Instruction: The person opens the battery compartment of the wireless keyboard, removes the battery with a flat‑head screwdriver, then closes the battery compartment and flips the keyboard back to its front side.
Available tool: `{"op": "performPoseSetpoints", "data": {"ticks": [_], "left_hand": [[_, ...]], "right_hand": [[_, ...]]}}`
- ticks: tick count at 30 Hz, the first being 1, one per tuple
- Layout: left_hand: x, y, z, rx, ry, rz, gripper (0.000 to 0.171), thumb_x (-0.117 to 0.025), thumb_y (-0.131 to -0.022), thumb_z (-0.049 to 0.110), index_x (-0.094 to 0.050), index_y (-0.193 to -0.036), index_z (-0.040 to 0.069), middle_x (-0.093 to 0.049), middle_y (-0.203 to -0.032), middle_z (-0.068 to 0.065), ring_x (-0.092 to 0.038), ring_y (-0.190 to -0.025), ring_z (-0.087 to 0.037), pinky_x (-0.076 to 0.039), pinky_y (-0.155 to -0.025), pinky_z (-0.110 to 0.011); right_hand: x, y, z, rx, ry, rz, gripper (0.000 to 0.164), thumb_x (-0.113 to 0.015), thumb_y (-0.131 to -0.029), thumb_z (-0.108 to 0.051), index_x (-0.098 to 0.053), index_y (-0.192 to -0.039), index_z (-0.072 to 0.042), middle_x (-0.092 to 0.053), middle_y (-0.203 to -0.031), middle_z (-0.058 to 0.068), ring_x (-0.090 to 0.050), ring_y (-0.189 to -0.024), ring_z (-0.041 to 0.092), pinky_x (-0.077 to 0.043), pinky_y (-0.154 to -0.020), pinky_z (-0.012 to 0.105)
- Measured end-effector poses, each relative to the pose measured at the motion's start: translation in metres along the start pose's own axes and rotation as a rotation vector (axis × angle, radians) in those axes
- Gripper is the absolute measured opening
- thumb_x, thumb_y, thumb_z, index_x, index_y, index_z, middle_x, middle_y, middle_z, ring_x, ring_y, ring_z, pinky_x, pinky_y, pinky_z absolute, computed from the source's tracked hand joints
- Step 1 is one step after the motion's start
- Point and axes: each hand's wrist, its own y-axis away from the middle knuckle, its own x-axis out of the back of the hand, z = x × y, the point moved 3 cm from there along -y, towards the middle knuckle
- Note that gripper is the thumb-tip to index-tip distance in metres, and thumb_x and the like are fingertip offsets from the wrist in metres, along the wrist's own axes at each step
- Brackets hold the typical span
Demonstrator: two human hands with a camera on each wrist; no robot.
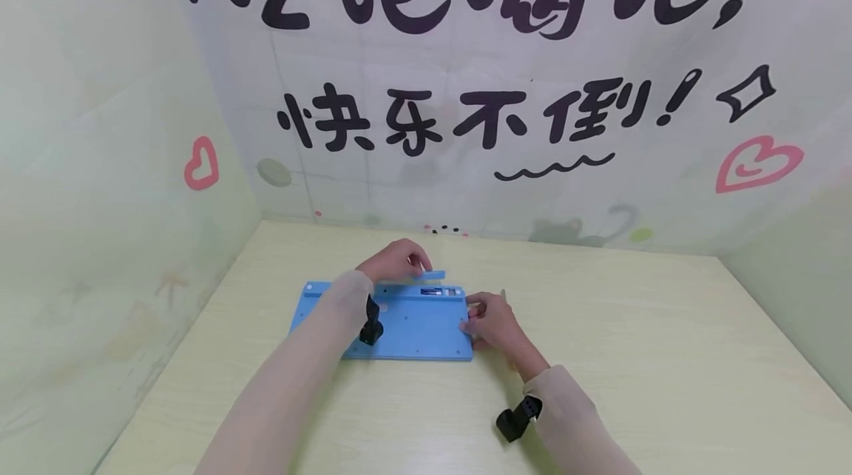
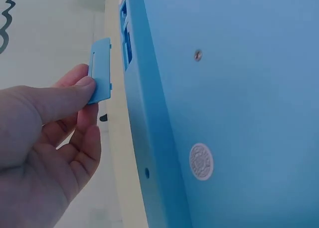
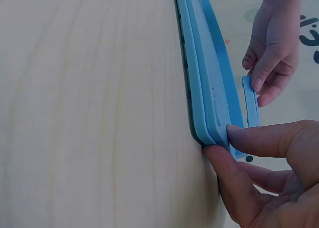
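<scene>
A blue keyboard [image 1: 406,327] lies underside up on the table, with screws and a round sticker [image 2: 201,161] on its back. Along its far edge, toward the right end, a battery compartment [image 1: 438,291] stands uncovered; its contents are too small to make out. My left hand [image 1: 397,262] pinches a small blue battery cover [image 2: 101,71] between thumb and fingers, just beyond that edge and apart from the keyboard. At the right end, my right hand [image 1: 491,321] grips the keyboard's edge, thumb on the back face and fingers [image 3: 227,173] beneath.
A thin brownish thing [image 1: 504,296] shows partly behind my right hand; its kind is hidden. The pale wooden table [image 1: 639,356] meets a printed wall cloth [image 1: 466,194] at the back, with side walls left and right. A small camera sits on each wrist.
</scene>
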Motion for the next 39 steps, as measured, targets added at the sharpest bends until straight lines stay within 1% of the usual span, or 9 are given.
{"op": "performPoseSetpoints", "data": {"ticks": [4, 11, 16, 20, 24, 26, 30, 34, 39], "left_hand": [[0.006, -0.005, -0.004, 0.029, -0.009, -0.006, 0.017, -0.055, -0.088, -0.004, -0.069, -0.096, 0.002, -0.061, -0.093, -0.006, -0.051, -0.079, -0.018, -0.045, -0.074, -0.027], [0.012, -0.005, -0.011, 0.081, -0.029, -0.043, 0.020, -0.053, -0.086, -0.007, -0.068, -0.098, 0.000, -0.062, -0.097, -0.010, -0.050, -0.077, -0.018, -0.044, -0.073, -0.028], [0.015, -0.010, -0.022, 0.100, -0.042, -0.046, 0.021, -0.054, -0.085, -0.006, -0.069, -0.098, 0.000, -0.064, -0.098, -0.009, -0.050, -0.076, -0.017, -0.043, -0.070, -0.026], [0.012, -0.013, -0.029, 0.150, -0.025, -0.023, 0.021, -0.055, -0.085, -0.003, -0.070, -0.098, 0.002, -0.064, -0.101, -0.008, -0.051, -0.080, -0.018, -0.043, -0.075, -0.028], [0.009, -0.013, -0.031, 0.193, 0.013, 0.011, 0.020, -0.055, -0.086, -0.003, -0.070, -0.098, 0.002, -0.063, -0.104, -0.010, -0.052, -0.086, -0.021, -0.043, -0.082, -0.033], [0.008, -0.013, -0.033, 0.209, 0.034, 0.025, 0.020, -0.055, -0.086, -0.003, -0.070, -0.099, 0.001, -0.063, -0.106, -0.010, -0.052, -0.087, -0.022, -0.044, -0.083, -0.034], [0.005, -0.015, -0.035, 0.218, 0.057, 0.047, 0.021, -0.055, -0.086, -0.004, -0.070, -0.099, 0.002, -0.063, -0.106, -0.010, -0.053, -0.088, -0.022, -0.045, -0.085, -0.034], [0.003, -0.020, -0.039, 0.212, 0.060, 0.065, 0.020, -0.056, -0.085, -0.004, -0.071, -0.097, 0.003, -0.064, -0.104, -0.010, -0.054, -0.089, -0.022, -0.044, -0.086, -0.036], [-0.001, -0.023, -0.046, 0.233, 0.059, 0.075, 0.019, -0.059, -0.085, -0.003, -0.071, -0.096, 0.005, -0.065, -0.100, -0.007, -0.055, -0.089, -0.021, -0.044, -0.086, -0.036]], "right_hand": [[0.001, 0.000, -0.001, -0.001, 0.017, 0.005, 0.048, -0.069, -0.079, 0.000, -0.051, -0.124, 0.001, -0.053, -0.089, 0.011, -0.053, -0.075, 0.022, -0.052, -0.054, 0.029], [0.001, 0.000, -0.002, 0.015, 0.015, -0.006, 0.049, -0.069, -0.079, 0.001, -0.051, -0.124, 0.003, -0.053, -0.089, 0.011, -0.053, -0.073, 0.021, -0.052, -0.054, 0.029], [0.001, -0.002, -0.002, 0.005, 0.005, -0.001, 0.049, -0.069, -0.079, -0.001, -0.052, -0.124, 0.000, -0.053, -0.090, 0.011, -0.054, -0.074, 0.021, -0.052, -0.054, 0.029], [0.001, -0.002, -0.001, -0.011, 0.007, 0.011, 0.049, -0.070, -0.079, -0.002, -0.052, -0.125, -0.001, -0.054, -0.091, 0.011, -0.054, -0.073, 0.021, -0.052, -0.053, 0.028], [0.001, -0.002, 0.001, -0.003, 0.009, 0.012, 0.049, -0.070, -0.078, -0.001, -0.052, -0.124, 0.001, -0.054, -0.091, 0.011, -0.055, -0.073, 0.021, -0.052, -0.053, 0.029], [0.001, -0.002, 0.001, 0.001, 0.011, 0.012, 0.049, -0.070, -0.078, -0.001, -0.052, -0.124, 0.001, -0.054, -0.090, 0.012, -0.055, -0.073, 0.022, -0.052, -0.052, 0.029], [0.003, -0.003, 0.001, -0.003, 0.014, 0.015, 0.049, -0.070, -0.079, -0.001, -0.052, -0.124, 0.000, -0.054, -0.091, 0.011, -0.055, -0.073, 0.021, -0.052, -0.053, 0.028], [0.003, -0.003, 0.001, -0.013, 0.004, 0.020, 0.049, -0.070, -0.079, 0.000, -0.052, -0.124, 0.000, -0.054, -0.091, 0.012, -0.055, -0.073, 0.022, -0.052, -0.053, 0.029], [0.002, -0.002, 0.001, -0.015, -0.012, 0.009, 0.048, -0.069, -0.079, 0.000, -0.052, -0.124, 0.001, -0.053, -0.090, 0.012, -0.054, -0.073, 0.022, -0.052, -0.053, 0.029]]}}
